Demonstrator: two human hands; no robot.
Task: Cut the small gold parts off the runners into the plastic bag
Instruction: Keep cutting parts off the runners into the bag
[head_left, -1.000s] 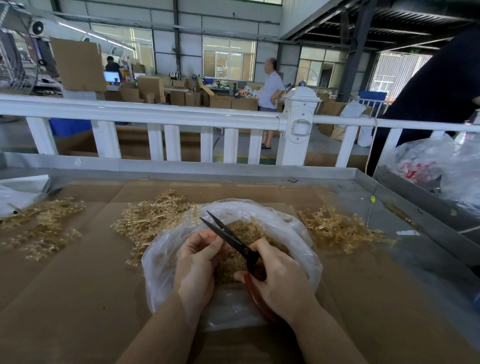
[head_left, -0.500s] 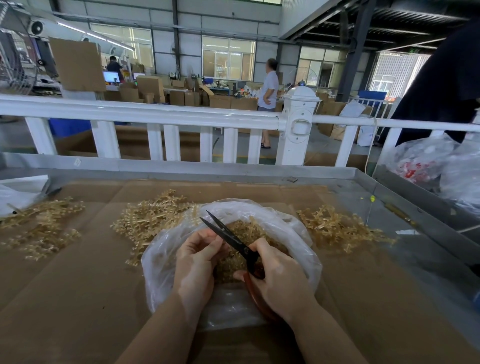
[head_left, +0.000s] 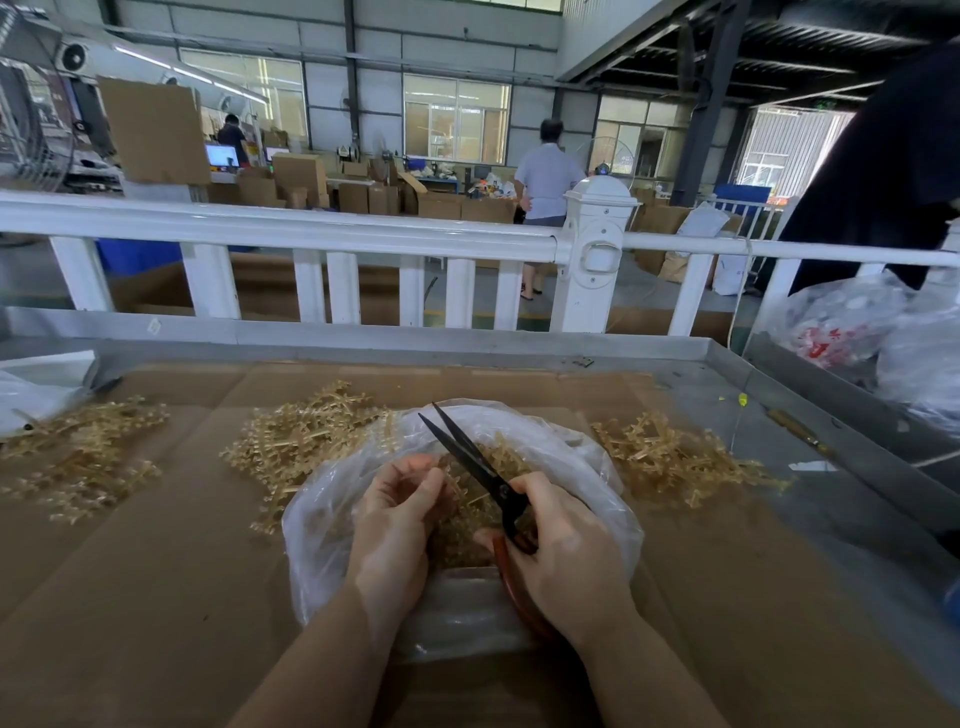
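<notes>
1. Factory hall, with a white railing (head_left: 291, 236) behind the counter (head_left: 156, 597); the counter is lined with brown cardboard and edged by a grey metal rim.
2. Plastic bag (head_left: 587, 467): clear, thin film, mouth open upward at the counter's near middle. It holds a heap of gold parts (head_left: 467, 519). Judged soft and shapeless; it will shift if leaned on.
3. Left hand (head_left: 395, 525): over the bag mouth, fingers curled around a gold runner (head_left: 457, 483) just beside the blades. The grip is a fingertip pinch; how much of the runner lies inside the palm cannot be told.
4. Right hand (head_left: 561, 545): fingers closed around the red handles of the scissors (head_left: 478, 462). The dark blades stand parted, tips pointing away and up-left above the bag.
5. Loose piles of runners (head_left: 306, 441) lie on the cardboard to the left of the bag, to its right (head_left: 670, 457) and at the far left (head_left: 78, 452). Which piles are already trimmed cannot be told.
6. Handling, as judged: each runner looks light, thin and rigid, a branched plastic frame likely to snap or spring when cut. Best taken on the central stem, close to the cut, with the part overhanging the bag so it drops in.
7. Freed parts are small and probably prone to bounce; cutting low inside the bag mouth should contain them.
</notes>
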